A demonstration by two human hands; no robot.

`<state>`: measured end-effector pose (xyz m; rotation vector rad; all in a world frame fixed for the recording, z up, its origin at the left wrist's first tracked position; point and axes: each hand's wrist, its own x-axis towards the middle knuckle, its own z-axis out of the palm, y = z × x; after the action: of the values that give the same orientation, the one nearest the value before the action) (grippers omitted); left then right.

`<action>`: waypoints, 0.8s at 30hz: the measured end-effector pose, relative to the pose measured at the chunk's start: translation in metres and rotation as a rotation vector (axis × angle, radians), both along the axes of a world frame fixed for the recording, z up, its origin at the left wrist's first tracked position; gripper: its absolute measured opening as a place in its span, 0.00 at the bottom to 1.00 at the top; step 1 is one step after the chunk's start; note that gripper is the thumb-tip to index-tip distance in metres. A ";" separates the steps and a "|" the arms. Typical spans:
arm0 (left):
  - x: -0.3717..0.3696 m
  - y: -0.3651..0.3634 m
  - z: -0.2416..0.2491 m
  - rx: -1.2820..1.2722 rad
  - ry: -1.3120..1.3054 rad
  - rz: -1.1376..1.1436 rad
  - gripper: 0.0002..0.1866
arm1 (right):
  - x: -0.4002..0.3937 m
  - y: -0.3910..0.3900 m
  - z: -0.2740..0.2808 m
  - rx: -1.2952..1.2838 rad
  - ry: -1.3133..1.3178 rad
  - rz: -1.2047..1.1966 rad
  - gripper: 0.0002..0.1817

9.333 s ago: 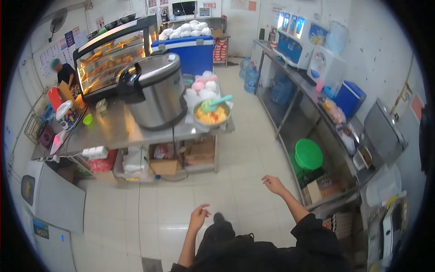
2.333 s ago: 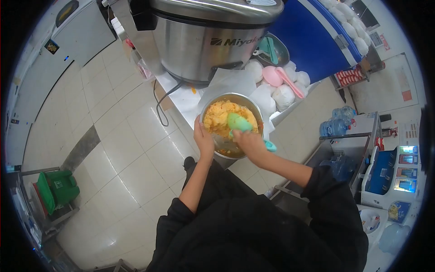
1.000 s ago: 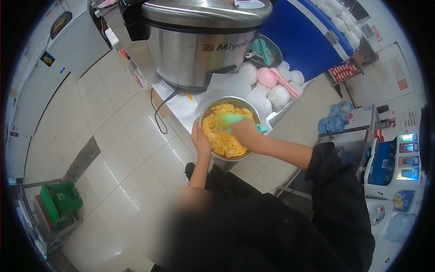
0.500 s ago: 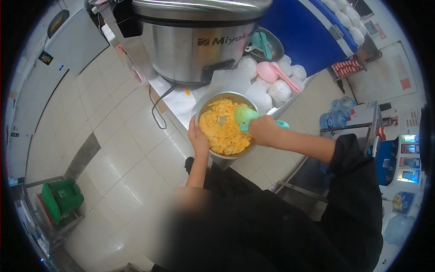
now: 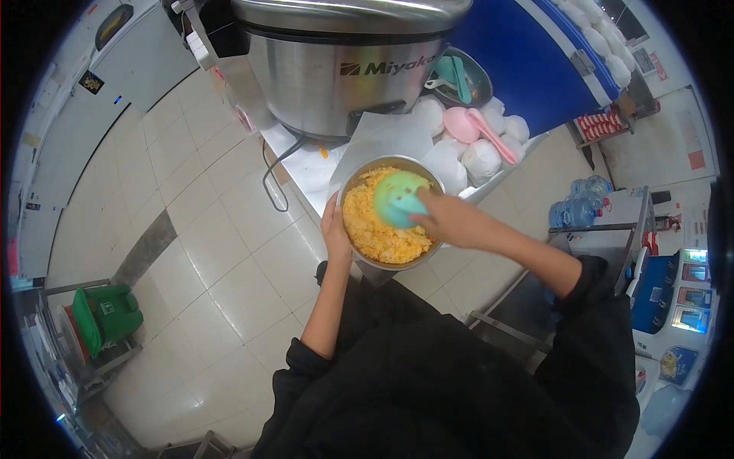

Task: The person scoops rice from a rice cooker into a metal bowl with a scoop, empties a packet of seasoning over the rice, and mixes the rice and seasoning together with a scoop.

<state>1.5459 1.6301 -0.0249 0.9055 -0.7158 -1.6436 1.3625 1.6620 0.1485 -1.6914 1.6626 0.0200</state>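
A round metal bowl [image 5: 353, 251] holds orange-yellow rice [image 5: 382, 236] near the edge of the white-topped table. My left hand [image 5: 336, 232] grips the bowl's left rim, its fingers closed on it. Over the rice, a green and turquoise rice paddle [image 5: 399, 199] shows slightly blurred, with its broad face turned up. My right hand [image 5: 443, 218] is closed around the paddle's handle, at the right side of the bowl. White paper [image 5: 382, 141] lies just behind the bowl.
Behind stands a large steel cooker [image 5: 329, 84] with a cord. Round white wrapped bundles [image 5: 482, 162], a pink paddle [image 5: 493, 136] and a metal bowl with turquoise utensils [image 5: 475, 76] are at right, beside a blue box [image 5: 520, 53]. A green bin [image 5: 111, 317] stands lower left.
My right hand has turned the paddle, so more of its broad face shows above the rice. The whole view has shifted slightly. My left hand keeps its hold on the bowl.
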 end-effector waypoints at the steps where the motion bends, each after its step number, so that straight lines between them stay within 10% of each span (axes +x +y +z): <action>1: 0.001 -0.001 -0.001 -0.001 -0.001 0.004 0.20 | 0.010 0.006 -0.004 -0.083 0.060 0.109 0.20; 13: 0.004 -0.005 -0.004 0.099 -0.040 -0.034 0.20 | -0.002 -0.007 -0.084 -0.455 0.201 0.779 0.18; 19: -0.005 0.001 -0.007 -0.080 -0.413 0.035 0.19 | -0.011 -0.013 -0.102 -0.403 0.170 0.218 0.21; 24: -0.010 -0.001 -0.005 -0.137 -0.559 0.037 0.18 | -0.059 0.001 -0.053 0.298 -0.177 -0.264 0.24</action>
<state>1.5354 1.6289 -0.0300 1.2851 -1.1662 -1.2914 1.3037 1.6630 0.0951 -1.2111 1.6446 -0.0086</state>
